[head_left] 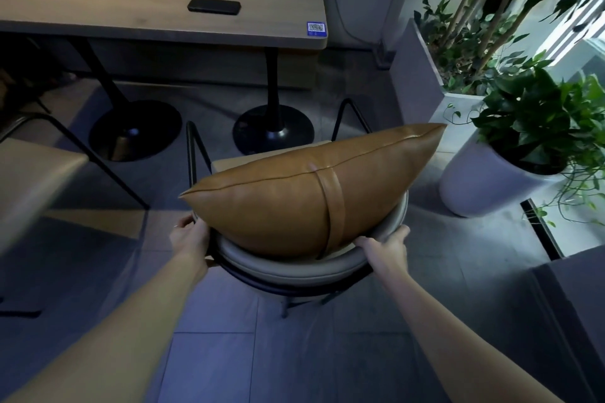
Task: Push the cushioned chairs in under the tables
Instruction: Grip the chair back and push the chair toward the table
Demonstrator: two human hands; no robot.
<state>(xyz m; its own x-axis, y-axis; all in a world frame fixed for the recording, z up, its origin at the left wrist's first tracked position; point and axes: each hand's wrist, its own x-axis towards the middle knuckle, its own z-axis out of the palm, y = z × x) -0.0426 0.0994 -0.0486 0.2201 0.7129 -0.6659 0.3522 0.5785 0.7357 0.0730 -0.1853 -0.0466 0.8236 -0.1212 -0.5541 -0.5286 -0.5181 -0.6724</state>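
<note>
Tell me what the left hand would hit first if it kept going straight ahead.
Probably the tan leather cushion: the left hand, gripping the chair backrest, points forward-right into its near corner, though depth is unclear.

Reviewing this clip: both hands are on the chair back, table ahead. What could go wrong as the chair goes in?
1. The tan cushion sits loosely propped against the chair back; a jolt could tip it off.
2. The chair's front legs might strike the black pedestal base under the table.
3. The left hand and right hand grip only the rim, so the chair may swing towards the white planter.
</note>
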